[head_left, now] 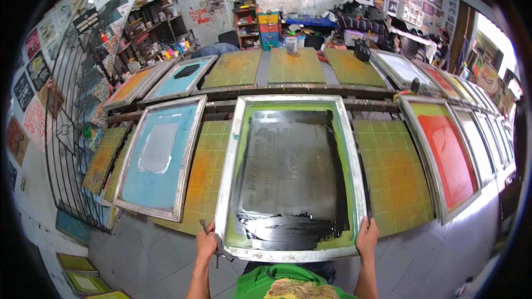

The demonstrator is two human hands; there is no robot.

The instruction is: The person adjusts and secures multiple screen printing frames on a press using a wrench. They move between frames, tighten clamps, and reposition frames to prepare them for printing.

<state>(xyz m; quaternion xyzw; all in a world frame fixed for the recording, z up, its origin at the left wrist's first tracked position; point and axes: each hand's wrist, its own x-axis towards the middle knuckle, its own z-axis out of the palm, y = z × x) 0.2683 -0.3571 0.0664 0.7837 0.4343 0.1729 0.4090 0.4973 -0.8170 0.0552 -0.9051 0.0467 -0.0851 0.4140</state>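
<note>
A large screen printing frame lies straight before me, with pale wooden sides and green mesh. Glossy black ink covers most of its mesh, thickest along the near end. At the near left corner, my left hand is closed on the frame's side and also round a dark metal tool, perhaps a clamp. The tool sticks out above and below my fist. My right hand grips the near right side of the frame, its fingers partly hidden by the wood.
Left of me rests a blue screen frame; right, one with red ink. Yellow-green gridded boards lie between them. Behind, across a rail, stands another row with a tub and a black bag.
</note>
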